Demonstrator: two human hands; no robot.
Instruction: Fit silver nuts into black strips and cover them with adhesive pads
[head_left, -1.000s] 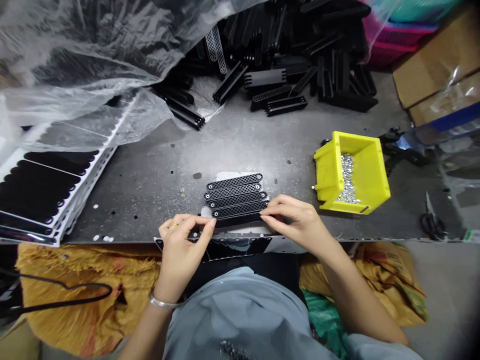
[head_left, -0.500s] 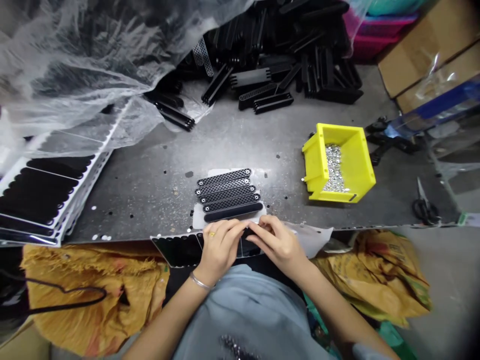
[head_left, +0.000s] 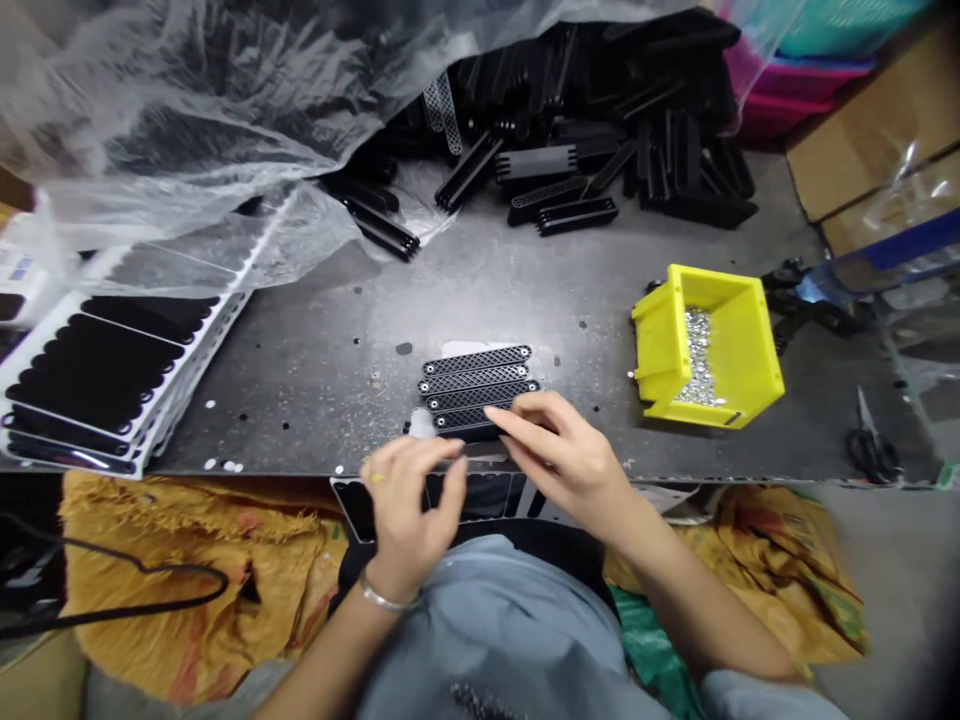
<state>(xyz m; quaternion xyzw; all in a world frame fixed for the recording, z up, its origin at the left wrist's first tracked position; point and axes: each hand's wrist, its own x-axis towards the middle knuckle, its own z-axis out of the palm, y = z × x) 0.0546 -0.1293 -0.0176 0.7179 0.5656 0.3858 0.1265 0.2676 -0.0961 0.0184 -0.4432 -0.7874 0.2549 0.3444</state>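
1. Just ahead of both hands, black mesh strips (head_left: 476, 372) lie rowed on the surface (head_left: 315, 360); the right hand (head_left: 570, 455) lays open fingers on the nearest.
2. Left hand (head_left: 409, 500) half curled, blurred; I cannot tell what it holds.
3. Far to its left, a white box (head_left: 15, 268) has blue print that is unreadable.

A: Background, quick.
B: Yellow bin (head_left: 750, 350) at 3 o'clock on the tabletop (head_left: 315, 340), silvery screws (head_left: 696, 355) inside. Scissors (head_left: 870, 445) further out, near 4.
A: Top?
B: Pile of black parts (head_left: 600, 120) at 12. Clear plastic sheeting (head_left: 187, 100) over 10 to 11. Cardboard boxes (head_left: 877, 130) and pink basket (head_left: 787, 90) at 1 to 2.
A: Left?
B: Stack of white sheets (head_left: 97, 370) with black strips at 9. Yellow cloth (head_left: 187, 560) and black cable (head_left: 112, 590) at 7, below the tabletop edge.
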